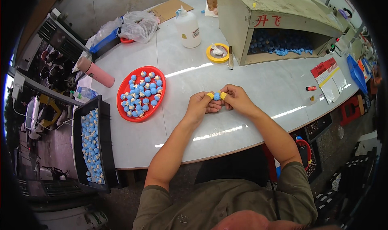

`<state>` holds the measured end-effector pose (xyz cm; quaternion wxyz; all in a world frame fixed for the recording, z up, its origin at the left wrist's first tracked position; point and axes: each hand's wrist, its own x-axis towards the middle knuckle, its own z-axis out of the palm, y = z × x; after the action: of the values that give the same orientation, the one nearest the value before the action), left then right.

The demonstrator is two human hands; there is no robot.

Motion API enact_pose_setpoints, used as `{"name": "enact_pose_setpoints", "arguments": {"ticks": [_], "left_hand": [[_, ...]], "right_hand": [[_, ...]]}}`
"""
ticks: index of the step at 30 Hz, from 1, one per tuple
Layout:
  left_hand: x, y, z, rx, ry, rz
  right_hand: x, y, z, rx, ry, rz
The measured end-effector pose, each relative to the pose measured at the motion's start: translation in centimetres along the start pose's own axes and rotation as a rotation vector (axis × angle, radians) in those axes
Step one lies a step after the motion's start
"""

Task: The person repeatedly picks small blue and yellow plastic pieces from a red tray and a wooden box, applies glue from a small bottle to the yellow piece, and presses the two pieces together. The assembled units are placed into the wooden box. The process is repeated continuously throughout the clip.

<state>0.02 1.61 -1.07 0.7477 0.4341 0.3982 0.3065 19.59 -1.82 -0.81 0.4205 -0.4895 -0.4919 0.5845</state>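
Note:
Both of my hands meet over the front middle of the table, pinching a small blue ball-shaped piece (216, 96) between them. My left hand (199, 104) is closed on its left side, my right hand (239, 100) on its right. Yellow covering wraps each thumb tip. Fingers hide part of the piece. To the left lies a round red tray (162, 77) holding several blue balls with cream-coloured parts. Farther left, a black bin (106, 145) contains many similar blue and cream pieces.
Beyond my hands are a yellow tape roll (217, 59), a dark narrow bar (230, 58) and a white squeeze bottle (188, 30). An open-fronted box (238, 36) with blue pieces stands at the back right. A pink flask (97, 72) lies at the left edge; papers (329, 80) lie right.

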Motion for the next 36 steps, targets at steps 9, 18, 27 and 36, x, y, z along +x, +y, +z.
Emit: {"name": "enact_pose_setpoints", "arguments": {"ticks": [9, 18, 27, 36], "left_hand": [[-0.1, -0.2, -0.3, -0.059, -0.019, 0.007], [0.8, 3.1, -6.8, -0.951, 0.581, 0.543], [1.3, 2.2, -5.6, -0.713, 0.417, 0.511], [0.6, -0.3, -0.1, -0.314, 0.255, 0.202]], "right_hand": [[0.2, 0.4, 0.7, -0.041, 0.051, -0.080], [0.8, 0.9, 0.2, -0.021, 0.202, -0.044], [1.0, 1.0, -0.5, 0.038, 0.254, -0.076], [5.1, 0.8, -10.7, -0.257, 0.807, -0.340]]}}
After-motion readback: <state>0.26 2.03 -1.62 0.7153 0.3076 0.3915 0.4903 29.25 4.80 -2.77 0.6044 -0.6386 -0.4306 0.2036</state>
